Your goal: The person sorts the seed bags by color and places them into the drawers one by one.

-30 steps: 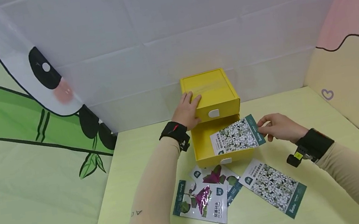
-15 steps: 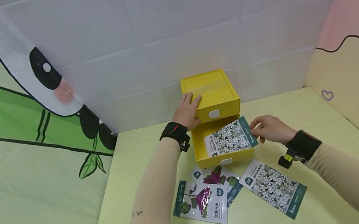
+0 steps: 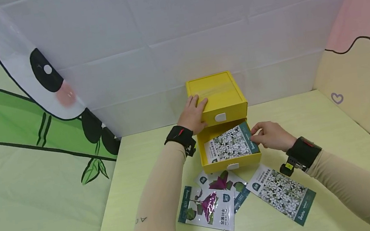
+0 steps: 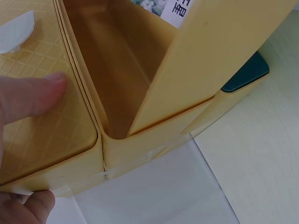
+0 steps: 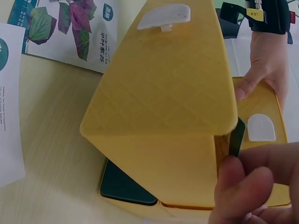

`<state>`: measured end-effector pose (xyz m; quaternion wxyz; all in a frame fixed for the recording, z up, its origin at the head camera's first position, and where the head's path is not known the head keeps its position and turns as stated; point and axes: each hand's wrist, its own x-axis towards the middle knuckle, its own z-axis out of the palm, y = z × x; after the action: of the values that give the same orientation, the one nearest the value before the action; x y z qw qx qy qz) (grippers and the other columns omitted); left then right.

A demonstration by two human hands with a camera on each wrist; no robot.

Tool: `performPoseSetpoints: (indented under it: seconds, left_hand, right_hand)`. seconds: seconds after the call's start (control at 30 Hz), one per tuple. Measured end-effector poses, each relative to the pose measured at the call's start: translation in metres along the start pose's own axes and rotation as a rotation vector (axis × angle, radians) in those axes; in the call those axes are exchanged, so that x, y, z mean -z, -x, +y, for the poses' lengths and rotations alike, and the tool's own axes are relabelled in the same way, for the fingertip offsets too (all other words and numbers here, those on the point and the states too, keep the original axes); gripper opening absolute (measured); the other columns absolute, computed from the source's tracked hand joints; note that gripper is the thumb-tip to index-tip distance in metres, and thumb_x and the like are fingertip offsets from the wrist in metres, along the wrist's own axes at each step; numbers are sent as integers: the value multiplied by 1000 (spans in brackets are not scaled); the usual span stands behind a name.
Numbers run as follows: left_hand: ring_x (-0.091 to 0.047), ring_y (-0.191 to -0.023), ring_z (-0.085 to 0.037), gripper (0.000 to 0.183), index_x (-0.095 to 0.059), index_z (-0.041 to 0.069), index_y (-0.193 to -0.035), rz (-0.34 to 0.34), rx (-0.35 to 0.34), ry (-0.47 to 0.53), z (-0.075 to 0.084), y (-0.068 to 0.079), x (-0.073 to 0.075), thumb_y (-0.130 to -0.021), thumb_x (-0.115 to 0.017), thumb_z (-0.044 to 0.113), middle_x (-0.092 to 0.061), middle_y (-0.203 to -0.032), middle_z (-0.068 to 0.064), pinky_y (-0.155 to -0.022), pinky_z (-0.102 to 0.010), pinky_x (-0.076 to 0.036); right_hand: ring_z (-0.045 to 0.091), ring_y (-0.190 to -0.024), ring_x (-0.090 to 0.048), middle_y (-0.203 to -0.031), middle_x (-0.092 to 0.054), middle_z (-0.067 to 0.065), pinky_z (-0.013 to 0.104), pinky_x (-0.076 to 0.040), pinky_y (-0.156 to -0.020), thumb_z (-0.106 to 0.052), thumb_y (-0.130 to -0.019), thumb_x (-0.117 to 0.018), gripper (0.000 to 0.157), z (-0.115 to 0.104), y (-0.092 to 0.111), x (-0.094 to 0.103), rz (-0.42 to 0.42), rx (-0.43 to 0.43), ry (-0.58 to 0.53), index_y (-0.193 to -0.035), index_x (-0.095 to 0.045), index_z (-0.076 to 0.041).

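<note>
Yellow box [image 3: 216, 88], one, standing on the pale table [image 3: 143, 174] near the white backdrop [image 3: 168, 36].
Upper drawer [image 3: 211, 119], closed, with a white tab on its front.
Lower drawer [image 3: 215, 167], pulled out towards you, with a matching tab.
Flower packet [image 3: 230, 143], white blooms, lying aslant in the lower drawer, green end at the right-hand wall; you cannot tell whether it touches the drawer's floor.
Your right hand [image 3: 272, 135], beside that wall, pinching the packet's green end between thumb and fingers.
Your left hand [image 3: 192, 116], gripping the box at its left front corner, fingers on the top, thumb on the upper drawer's front.
Front purple packet [image 3: 207, 209], flat on the table, overlapping the rear purple packet [image 3: 221, 181], both before the lower drawer.
Second flower packet [image 3: 282, 193], flat on the table to their right, green end nearest you.
Black wristbands [image 3: 304, 153], two, one on each of your wrists.
</note>
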<state>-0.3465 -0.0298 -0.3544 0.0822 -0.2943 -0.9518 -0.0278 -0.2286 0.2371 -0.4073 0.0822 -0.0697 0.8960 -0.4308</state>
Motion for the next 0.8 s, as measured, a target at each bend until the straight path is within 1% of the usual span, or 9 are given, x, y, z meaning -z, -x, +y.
performPoseSetpoints:
  seconds: [0.2, 0.33, 0.47, 0.67, 0.8]
  left_hand:
    - [-14, -144, -34, 90, -30, 17, -152, 5, 1, -1, -1, 0, -1, -79, -80, 33, -21, -156, -16, -116, -40, -24]
    - [-13, -145, -34, 89, -30, 18, -152, 0, 2, 4, -1, 0, -2, -80, -80, 32, -21, -156, -16, -116, -40, -25]
    - [-11, -145, -33, 89, -29, 18, -153, -12, 4, 12, 0, 1, -1, -81, -79, 32, -19, -157, -16, -116, -40, -24]
    - [-12, -145, -33, 89, -29, 18, -152, -9, 6, -2, 1, 1, 0, -80, -80, 32, -20, -157, -15, -116, -39, -24]
    - [-12, -145, -33, 90, -31, 18, -152, 0, 13, 3, 1, 1, 1, -79, -81, 32, -21, -157, -15, -117, -39, -23]
  right_hand:
    - [22, -62, -53, -77, -61, 10, 30, -46, -54, -20, -93, -62, 26, -2, 0, -5, 17, 15, 36, -109, -61, 1]
    - [21, -64, -49, -75, -58, 9, 29, -41, -52, -20, -94, -62, 26, -2, -1, -8, 32, 36, 64, -108, -63, 1]
    - [21, -61, -47, -72, -54, 8, 29, -37, -49, -19, -94, -63, 25, -2, -2, -11, 48, 50, 87, -107, -64, 2]
    - [20, -59, -47, -70, -54, 6, 29, -38, -48, -19, -91, -66, 19, -4, -2, -12, 98, 81, 131, -98, -65, -2]
    - [20, -59, -48, -69, -54, 6, 29, -40, -49, -20, -90, -67, 16, -4, -1, -12, 122, 79, 145, -94, -65, -5]
